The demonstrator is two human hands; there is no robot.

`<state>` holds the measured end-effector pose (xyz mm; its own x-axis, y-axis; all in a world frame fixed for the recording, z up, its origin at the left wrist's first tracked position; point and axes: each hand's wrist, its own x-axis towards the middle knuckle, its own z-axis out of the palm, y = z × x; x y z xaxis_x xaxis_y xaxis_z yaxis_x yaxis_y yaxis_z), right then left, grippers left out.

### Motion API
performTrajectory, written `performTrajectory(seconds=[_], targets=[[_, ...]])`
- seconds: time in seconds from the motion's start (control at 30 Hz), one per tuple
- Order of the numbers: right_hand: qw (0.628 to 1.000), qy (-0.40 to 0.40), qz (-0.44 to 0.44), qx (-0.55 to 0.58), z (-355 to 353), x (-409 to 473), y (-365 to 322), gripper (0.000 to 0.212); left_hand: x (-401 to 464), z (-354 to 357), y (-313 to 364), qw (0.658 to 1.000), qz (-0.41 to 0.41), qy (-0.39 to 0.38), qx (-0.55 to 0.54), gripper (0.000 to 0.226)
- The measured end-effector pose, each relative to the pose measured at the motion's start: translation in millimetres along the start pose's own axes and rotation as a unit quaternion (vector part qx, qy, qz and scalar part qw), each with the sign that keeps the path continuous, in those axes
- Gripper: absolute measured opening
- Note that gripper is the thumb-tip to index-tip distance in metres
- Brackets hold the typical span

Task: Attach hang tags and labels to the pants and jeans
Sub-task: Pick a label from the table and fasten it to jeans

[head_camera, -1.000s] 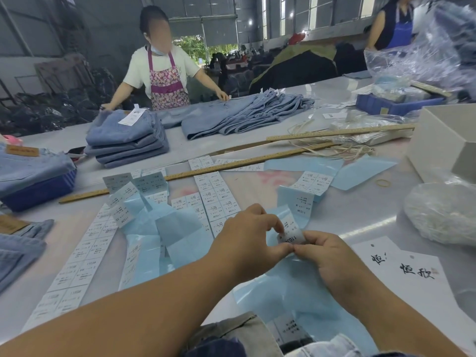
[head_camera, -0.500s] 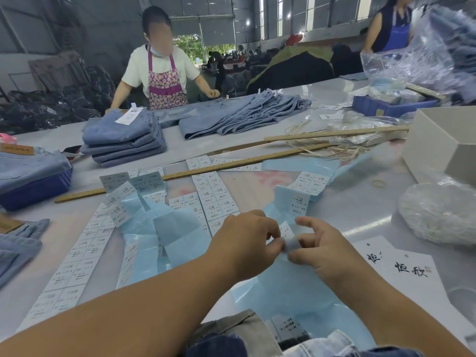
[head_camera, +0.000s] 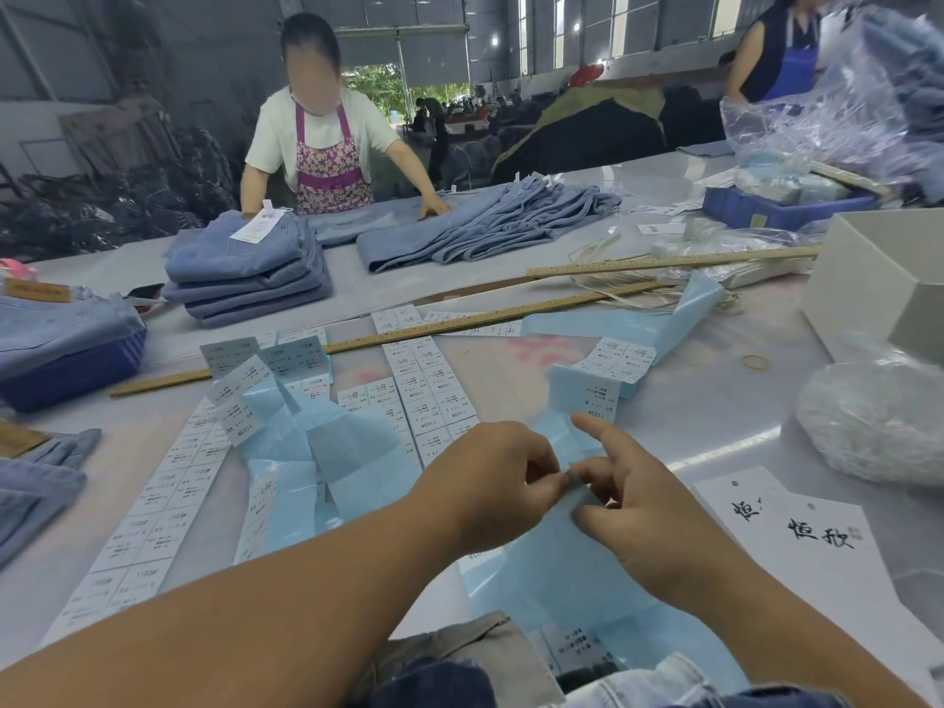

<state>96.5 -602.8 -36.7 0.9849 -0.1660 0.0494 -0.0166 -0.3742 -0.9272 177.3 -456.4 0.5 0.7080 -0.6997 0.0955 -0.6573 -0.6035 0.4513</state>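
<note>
My left hand [head_camera: 498,477] and my right hand [head_camera: 643,513] meet over a pale blue backing strip [head_camera: 567,569] at the table's near edge. Between left thumb and fingers I pinch a small sticker label [head_camera: 572,477], mostly hidden. My right hand holds the strip's edge beside it, index finger raised. Long white label sheets [head_camera: 153,498] and a shorter sheet [head_camera: 434,390] lie to the left and ahead. White hang tags with black characters [head_camera: 817,534] lie at the right. Jeans [head_camera: 628,682] lie at the bottom edge.
Folded jeans stack [head_camera: 245,273] and spread jeans [head_camera: 485,227] lie across the table, where a person in an apron [head_camera: 327,140] works. Two wooden rulers [head_camera: 459,327] cross the middle. A white box [head_camera: 878,278], plastic bag [head_camera: 878,421] and blue crate [head_camera: 66,370] flank the sides.
The white label I was peeling is now nearly hidden between my fingers. My right index finger has lifted and my right hand has opened a little over the blue strip.
</note>
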Motion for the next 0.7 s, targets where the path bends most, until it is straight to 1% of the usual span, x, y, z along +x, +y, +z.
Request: performTrajectory(seconds=[0.07,0.23,0.3,0.4,0.47,0.53,0.6,0.7], targets=[[1.0,-0.002,-0.002,-0.003,0.4,0.5,0.6,0.072,0.2,-0.2,-0.8,1.0,0.004,-0.004,0.009,0.022],[1.0,-0.006,0.003,-0.021,-0.8,0.4,3.1,0.072,0.5,-2.1,-4.3,1.0,-0.012,-0.004,-0.007,0.021],[0.999,0.002,0.009,-0.044,-2.5,-0.2,5.3,0.073,0.7,-2.3,-4.8,1.0,-0.017,0.009,-0.001,0.022],[0.996,0.007,0.02,-0.089,-5.4,-2.0,7.3,0.08,1.4,-6.4,-9.5,0.998,-0.048,0.044,-0.003,0.019],[0.993,0.014,0.026,-0.116,-7.3,-3.1,8.6,0.079,1.4,-9.3,-13.0,0.995,-0.076,0.069,-0.011,0.014],[0.989,0.027,0.031,-0.139,-9.1,-4.2,10.1,0.076,2.4,-11.4,-14.7,0.991,-0.096,0.088,-0.017,0.014],[0.985,0.035,0.034,-0.168,-9.9,-5.3,12.4,0.074,3.7,-12.9,-15.8,0.987,-0.115,0.101,-0.038,0.018],[0.976,0.044,0.044,-0.209,-10.3,-5.9,16.0,0.072,4.4,-16.0,-17.5,0.98,-0.134,0.117,-0.091,0.017]])
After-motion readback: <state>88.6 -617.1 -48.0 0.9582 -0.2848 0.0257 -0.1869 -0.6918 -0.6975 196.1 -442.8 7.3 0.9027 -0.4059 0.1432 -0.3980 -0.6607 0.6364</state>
